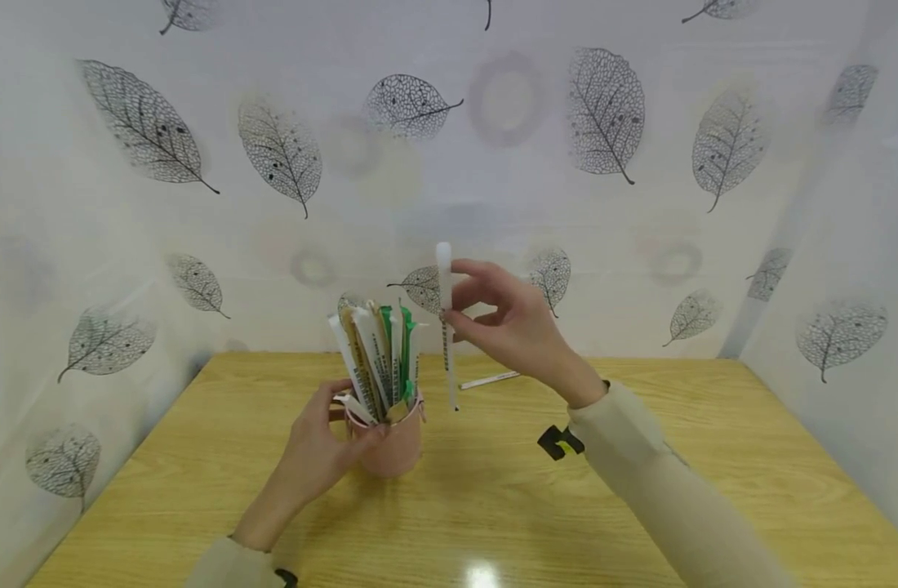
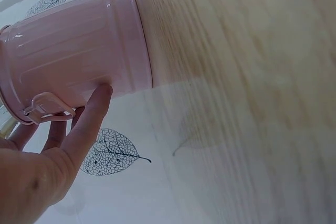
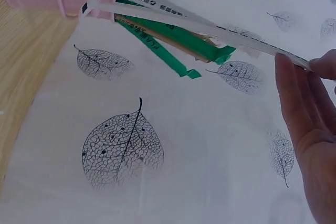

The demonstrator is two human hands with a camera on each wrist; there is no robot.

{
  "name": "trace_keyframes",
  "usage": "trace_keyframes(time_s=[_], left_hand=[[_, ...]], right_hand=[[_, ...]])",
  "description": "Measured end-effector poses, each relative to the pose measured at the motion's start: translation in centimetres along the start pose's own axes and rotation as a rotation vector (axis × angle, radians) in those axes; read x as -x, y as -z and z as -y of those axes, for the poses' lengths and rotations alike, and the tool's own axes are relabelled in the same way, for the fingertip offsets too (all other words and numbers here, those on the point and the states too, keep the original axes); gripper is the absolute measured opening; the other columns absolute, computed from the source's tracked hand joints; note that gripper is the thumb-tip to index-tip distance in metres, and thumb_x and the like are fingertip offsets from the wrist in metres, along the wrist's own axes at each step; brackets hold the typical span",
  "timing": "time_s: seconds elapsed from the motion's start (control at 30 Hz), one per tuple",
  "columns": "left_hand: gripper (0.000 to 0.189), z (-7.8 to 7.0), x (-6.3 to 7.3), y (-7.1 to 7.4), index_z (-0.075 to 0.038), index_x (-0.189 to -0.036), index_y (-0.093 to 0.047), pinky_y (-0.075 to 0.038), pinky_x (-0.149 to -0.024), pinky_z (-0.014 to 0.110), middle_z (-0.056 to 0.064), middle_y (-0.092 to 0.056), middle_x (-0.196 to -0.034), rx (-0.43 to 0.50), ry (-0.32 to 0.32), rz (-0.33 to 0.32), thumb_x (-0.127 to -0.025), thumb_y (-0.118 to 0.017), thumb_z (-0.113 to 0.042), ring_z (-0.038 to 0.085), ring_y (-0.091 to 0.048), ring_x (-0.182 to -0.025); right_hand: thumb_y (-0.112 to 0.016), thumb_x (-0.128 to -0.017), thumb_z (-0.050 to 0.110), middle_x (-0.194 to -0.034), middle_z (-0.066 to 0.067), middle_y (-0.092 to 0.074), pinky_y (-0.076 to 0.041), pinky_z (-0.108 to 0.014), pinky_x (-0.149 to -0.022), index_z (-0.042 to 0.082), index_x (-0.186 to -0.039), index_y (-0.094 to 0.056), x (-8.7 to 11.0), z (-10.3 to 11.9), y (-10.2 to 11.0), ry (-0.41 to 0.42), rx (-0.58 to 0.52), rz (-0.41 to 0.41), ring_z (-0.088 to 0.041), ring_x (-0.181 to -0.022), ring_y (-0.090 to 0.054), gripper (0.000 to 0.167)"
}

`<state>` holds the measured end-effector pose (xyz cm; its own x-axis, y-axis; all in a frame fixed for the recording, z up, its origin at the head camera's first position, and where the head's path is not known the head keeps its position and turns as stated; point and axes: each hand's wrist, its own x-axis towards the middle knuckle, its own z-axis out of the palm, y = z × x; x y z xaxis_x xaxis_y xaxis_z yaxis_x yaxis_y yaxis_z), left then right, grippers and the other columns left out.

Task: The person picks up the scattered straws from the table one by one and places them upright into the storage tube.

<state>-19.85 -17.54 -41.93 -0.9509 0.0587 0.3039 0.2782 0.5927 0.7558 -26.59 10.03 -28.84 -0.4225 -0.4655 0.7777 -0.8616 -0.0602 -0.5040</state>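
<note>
A small pink metal bucket (image 1: 390, 449) with wire side handles stands upright, packed with several paper-wrapped straws (image 1: 379, 359) in white, brown and green. My left hand (image 1: 320, 453) holds the bucket at its left side, thumb across the near rim; in the left wrist view a fingertip lies on the bucket's wall by the handle. Right of the bucket, my right hand (image 1: 508, 318) pinches a white wrapped straw (image 1: 446, 327) between thumb and fingers. That straw is held upright in the air, its lower end near rim height. In the right wrist view it crosses in front of the bucket.
Another white wrapped straw (image 1: 488, 380) lies flat on the wooden table (image 1: 493, 506), behind and right of the bucket. A pale curtain (image 1: 449, 180) with leaf prints encloses the table at the back and sides. A black strap piece (image 1: 561, 442) hangs at the right sleeve.
</note>
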Motion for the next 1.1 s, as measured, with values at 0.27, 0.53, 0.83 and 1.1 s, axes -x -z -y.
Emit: trace_keyframes(time_s=[0.27, 0.53, 0.83, 1.1], left_hand=[[0.07, 0.1, -0.1, 0.0, -0.012, -0.141, -0.047, -0.059, -0.083, 0.046, 0.015, -0.058, -0.137, 0.002, -0.006, -0.004, -0.087, -0.081, -0.039, 0.034, -0.065, -0.111], [0.071, 0.3, 0.0, 0.0, -0.012, -0.142, -0.046, -0.059, -0.083, 0.045, 0.014, -0.058, -0.138, 0.0, -0.013, -0.007, -0.087, -0.081, -0.04, 0.032, -0.066, -0.11], [0.071, 0.1, 0.0, 0.0, -0.011, -0.141, -0.046, -0.059, -0.084, 0.046, 0.014, -0.058, -0.136, 0.008, -0.008, -0.011, -0.087, -0.082, -0.039, 0.031, -0.066, -0.11], [0.073, 0.1, -0.1, 0.0, -0.01, -0.142, -0.046, -0.059, -0.084, 0.046, 0.015, -0.058, -0.137, 0.016, 0.01, -0.008, -0.086, -0.083, -0.039, 0.032, -0.066, -0.111]], right_hand=[[-0.067, -0.085, -0.019, -0.102, -0.031, -0.07, -0.065, -0.038, -0.069, -0.013, -0.137, -0.049, -1.6, 0.5, -1.5, 0.035, -0.094, -0.069, -0.009, -0.092, -0.072, 0.055], [-0.067, -0.085, -0.018, -0.103, -0.034, -0.068, -0.065, -0.039, -0.068, -0.013, -0.135, -0.048, -1.7, -0.5, -3.0, 0.034, -0.105, -0.103, -0.015, -0.091, -0.073, 0.054], [-0.068, -0.088, -0.015, -0.103, -0.032, -0.07, -0.065, -0.035, -0.069, -0.009, -0.136, -0.051, -0.3, -1.9, -4.1, 0.02, -0.072, -0.065, -0.033, -0.088, -0.073, 0.051], [-0.069, -0.087, -0.015, -0.099, -0.029, -0.072, -0.065, -0.032, -0.069, -0.007, -0.135, -0.052, 1.4, -3.0, -4.8, 0.02, -0.027, -0.045, -0.036, -0.086, -0.074, 0.052]])
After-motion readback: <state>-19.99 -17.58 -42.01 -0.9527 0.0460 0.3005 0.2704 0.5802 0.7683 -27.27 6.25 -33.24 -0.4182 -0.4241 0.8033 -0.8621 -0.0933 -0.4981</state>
